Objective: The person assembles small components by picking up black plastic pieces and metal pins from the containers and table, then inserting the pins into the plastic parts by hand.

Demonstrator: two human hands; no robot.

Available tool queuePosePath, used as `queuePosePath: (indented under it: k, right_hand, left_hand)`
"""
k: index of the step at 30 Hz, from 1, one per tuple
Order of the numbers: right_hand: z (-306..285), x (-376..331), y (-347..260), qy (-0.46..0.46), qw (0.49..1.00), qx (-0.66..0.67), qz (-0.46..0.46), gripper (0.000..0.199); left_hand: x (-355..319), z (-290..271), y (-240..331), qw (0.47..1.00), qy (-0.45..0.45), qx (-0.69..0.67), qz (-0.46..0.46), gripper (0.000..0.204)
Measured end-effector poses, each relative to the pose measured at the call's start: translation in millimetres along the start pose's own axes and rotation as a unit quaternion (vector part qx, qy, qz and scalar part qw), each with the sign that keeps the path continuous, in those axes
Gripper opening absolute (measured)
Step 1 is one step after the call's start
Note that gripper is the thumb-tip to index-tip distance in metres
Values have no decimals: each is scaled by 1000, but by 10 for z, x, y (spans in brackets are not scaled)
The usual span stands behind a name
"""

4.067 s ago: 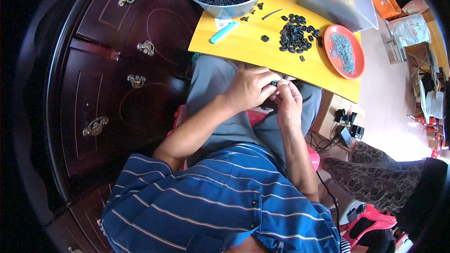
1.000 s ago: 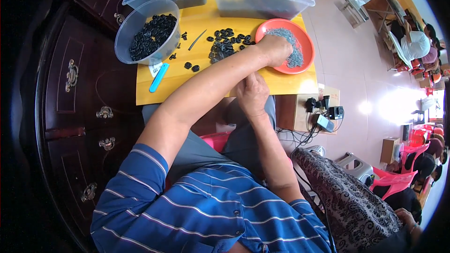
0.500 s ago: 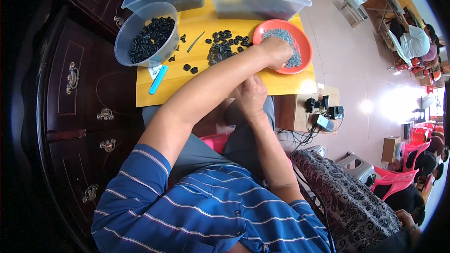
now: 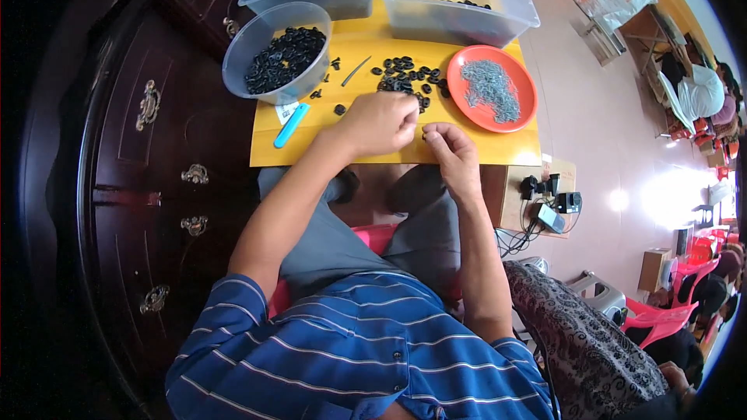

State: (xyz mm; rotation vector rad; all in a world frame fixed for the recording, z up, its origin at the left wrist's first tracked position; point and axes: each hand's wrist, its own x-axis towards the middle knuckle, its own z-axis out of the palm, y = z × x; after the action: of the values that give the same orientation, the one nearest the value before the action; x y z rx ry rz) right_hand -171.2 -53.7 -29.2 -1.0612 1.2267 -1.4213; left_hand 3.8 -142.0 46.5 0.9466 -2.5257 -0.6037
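My left hand (image 4: 381,123) is closed in front of the heap of black parts, its fingers bent together; what they hold, if anything, is hidden. Just to the right, my right hand (image 4: 457,157) is pinched at the yellow board's near edge, a small dark piece (image 4: 426,136) showing at its fingertips. Beyond my left hand lie small black oval parts (image 4: 401,64) with holes, partly covered by that hand. An orange-red plate (image 4: 531,101) at the right carries a pile of thin silver metal pieces (image 4: 490,89).
On the yellow board (image 4: 354,37) stand a round clear tub (image 4: 232,70) of black parts and two clear bins (image 4: 334,1) at the back. A light-blue handled tool (image 4: 292,126) and a thin dark stick (image 4: 356,70) lie nearby. Dark wooden drawers (image 4: 148,187) flank the left.
My left hand has left the orange-red plate and come back leftward beside the right hand. My right hand has moved up and right to the board's near edge. The view has shifted slightly.
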Motion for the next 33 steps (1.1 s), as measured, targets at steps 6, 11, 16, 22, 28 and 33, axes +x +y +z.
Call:
queuePosePath:
  k: [6,11,16,22,28,33]
  right_hand:
    - [123,-259,-52,-110,989,-44,85,17]
    - [184,-360,1,-148,979,-53,126,18]
    - [180,-413,-5,-151,973,48,171,18]
    - [223,-451,51,-173,953,152,199,17]
    - [319,-501,41,-176,945,182,207,15]
    - [390,-533,31,-159,951,175,199,12]
  left_hand:
    - [-544,98,58,999,-13,35,20,12]
    - [-754,147,94,998,-19,49,31,11]
    - [-917,207,169,989,109,-96,21,7]
    - [-1051,252,216,971,188,-148,17,5]
    - [-1136,285,223,965,211,-156,-10,5]
    - [-1203,365,254,932,224,-270,-92,4]
